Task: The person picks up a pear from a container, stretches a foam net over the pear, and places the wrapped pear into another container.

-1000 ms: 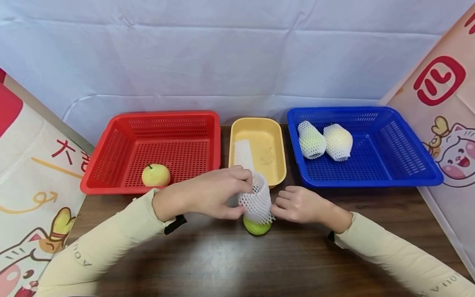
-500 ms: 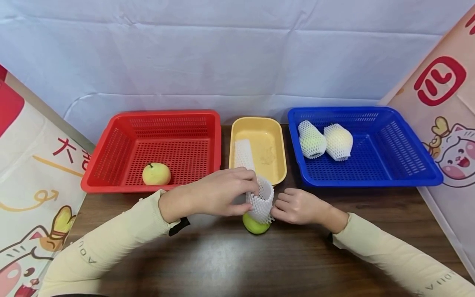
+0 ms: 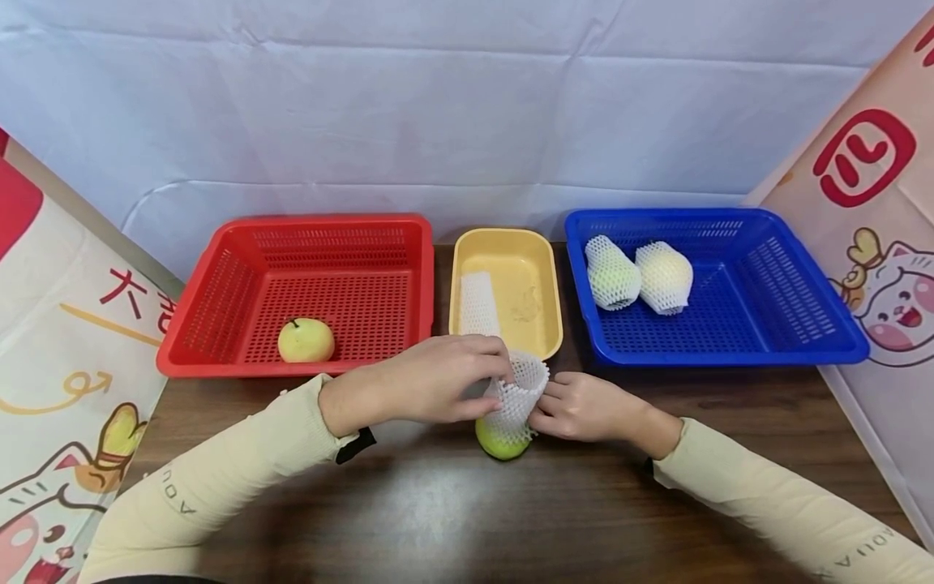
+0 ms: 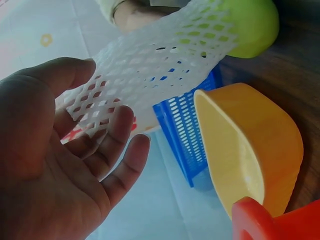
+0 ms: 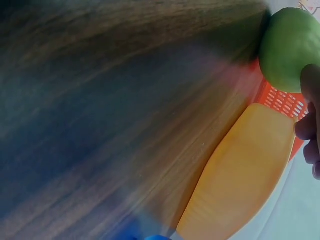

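A round green fruit (image 3: 502,440) stands on the table between my hands, its lower part showing below a white foam net (image 3: 516,397). My left hand (image 3: 448,380) holds the net's upper rim at its left side, some fingers reaching into the opening. In the left wrist view the net stretches from those fingers to the green fruit (image 4: 252,27). My right hand (image 3: 587,407), fingers curled, pinches the net's right edge. The right wrist view shows the bare underside of the fruit (image 5: 287,52) beside the right thumb.
Behind my left arm, a red basket (image 3: 426,284) holds one yellow-green pear (image 3: 306,341). A yellow tray (image 3: 536,300) at the middle has a flat white foam net (image 3: 477,302) in it. Two net-wrapped fruits (image 3: 613,276) lie in the blue basket (image 3: 744,357) on the right.
My left hand has shifted slightly right with the net's rim. The net's mouth now leans further right and sits a little lower. The right hand has barely moved.
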A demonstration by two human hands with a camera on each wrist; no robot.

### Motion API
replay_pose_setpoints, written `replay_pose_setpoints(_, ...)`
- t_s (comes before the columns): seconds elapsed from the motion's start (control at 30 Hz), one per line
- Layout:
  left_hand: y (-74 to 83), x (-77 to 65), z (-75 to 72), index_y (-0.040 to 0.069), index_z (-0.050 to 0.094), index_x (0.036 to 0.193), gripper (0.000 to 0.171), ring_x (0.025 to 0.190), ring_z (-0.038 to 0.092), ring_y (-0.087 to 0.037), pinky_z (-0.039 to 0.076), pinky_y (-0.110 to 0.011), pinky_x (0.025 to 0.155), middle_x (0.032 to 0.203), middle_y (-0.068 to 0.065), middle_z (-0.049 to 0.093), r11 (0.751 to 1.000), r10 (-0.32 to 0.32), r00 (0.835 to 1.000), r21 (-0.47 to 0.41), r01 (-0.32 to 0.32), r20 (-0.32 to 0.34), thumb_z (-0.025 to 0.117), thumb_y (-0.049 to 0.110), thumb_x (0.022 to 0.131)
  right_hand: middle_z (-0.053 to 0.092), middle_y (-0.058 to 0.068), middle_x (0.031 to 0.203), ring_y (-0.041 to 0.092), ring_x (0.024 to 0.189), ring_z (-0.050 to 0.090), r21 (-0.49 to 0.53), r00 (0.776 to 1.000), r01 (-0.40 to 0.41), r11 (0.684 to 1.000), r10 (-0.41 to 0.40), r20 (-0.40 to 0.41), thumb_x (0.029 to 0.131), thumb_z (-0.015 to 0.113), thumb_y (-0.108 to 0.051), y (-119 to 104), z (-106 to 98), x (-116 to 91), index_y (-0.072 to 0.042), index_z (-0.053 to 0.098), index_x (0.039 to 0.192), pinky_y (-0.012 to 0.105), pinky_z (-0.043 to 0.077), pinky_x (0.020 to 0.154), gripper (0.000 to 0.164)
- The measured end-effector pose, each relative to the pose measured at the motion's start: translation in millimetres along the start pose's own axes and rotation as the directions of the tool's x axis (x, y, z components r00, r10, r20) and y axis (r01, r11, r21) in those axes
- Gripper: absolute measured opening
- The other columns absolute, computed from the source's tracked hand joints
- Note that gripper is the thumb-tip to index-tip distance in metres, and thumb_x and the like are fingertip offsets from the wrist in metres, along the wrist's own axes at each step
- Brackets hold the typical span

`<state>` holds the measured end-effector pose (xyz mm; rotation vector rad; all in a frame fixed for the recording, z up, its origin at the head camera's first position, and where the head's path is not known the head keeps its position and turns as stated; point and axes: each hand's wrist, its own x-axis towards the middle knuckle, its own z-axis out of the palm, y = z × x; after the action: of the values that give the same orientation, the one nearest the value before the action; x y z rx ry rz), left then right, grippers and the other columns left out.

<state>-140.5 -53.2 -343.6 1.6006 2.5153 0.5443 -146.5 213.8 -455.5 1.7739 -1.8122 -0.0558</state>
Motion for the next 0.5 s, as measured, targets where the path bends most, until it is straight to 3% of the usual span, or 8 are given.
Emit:
replay_pose_setpoints(0.2, -1.3, -3.2, 2.6, 0.012, 0.068, 0.113, 0.021, 0.102, 0.062, -0.011, 0.053, -0.029, 0.088, 0.12, 0.0, 0.061, 1.0, 0.01, 1.0, -0.023, -0.01, -0.03, 0.072, 0.021, 0.094, 0.06, -0.003, 0.073, 0.012, 0.062, 0.053, 0.008, 1.0, 0.007, 1.0, -0.007, -0.007, 0.107, 0.036, -0.011, 0.1, 2.3, 0.9, -0.014, 0.061, 0.089, 0.026, 0.038, 0.053, 0.03)
replay_pose_setpoints(0.5, -3.1, -5.6, 1.6, 0.016, 0.064, 0.124, 0.032, 0.097, 0.064, -0.008, 0.055, -0.025, 0.078, 0.133, -0.003, 0.052, 0.996, -0.008, 0.992, -0.084, -0.003, -0.129, 0.073, 0.018, 0.094, 0.061, -0.003, 0.073, 0.012, 0.062, 0.054, 0.003, 1.0, 0.0, 1.0, 0.0, -0.008, 0.107, 0.035, -0.011, 1.5, 1.4, 0.3, -0.014, 0.06, 0.089, 0.026, 0.037, 0.053, 0.031)
